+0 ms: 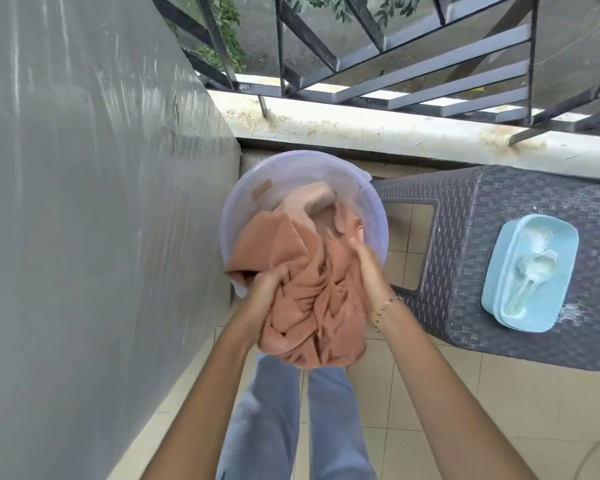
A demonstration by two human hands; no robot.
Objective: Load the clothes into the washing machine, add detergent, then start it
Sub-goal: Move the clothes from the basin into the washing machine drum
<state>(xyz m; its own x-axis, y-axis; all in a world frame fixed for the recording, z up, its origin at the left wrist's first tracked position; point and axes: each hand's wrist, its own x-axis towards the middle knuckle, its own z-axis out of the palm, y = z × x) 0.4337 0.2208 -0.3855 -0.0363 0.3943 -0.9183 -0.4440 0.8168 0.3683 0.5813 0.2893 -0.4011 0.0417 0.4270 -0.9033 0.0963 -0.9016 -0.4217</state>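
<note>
A bunched orange-brown cloth (305, 292) hangs half out of a translucent lilac bucket (371, 216) standing on the tiled floor. My left hand (269, 289) grips the cloth's left side in a fist. My right hand (369, 271) clasps its right side, a bead bracelet on the wrist. A paler peach garment (312, 199) lies deeper in the bucket. On the right, a light blue detergent tub (530, 268) stands open with white powder and a scoop (530, 275) inside. No washing machine is in view.
The tub rests on a dark grey woven-pattern plastic stool (465, 258). A grey wall (84, 202) runs close along the left. A low ledge (361, 133) with a black metal railing (395, 64) closes the far side. My blue-trousered legs (274, 420) stand below.
</note>
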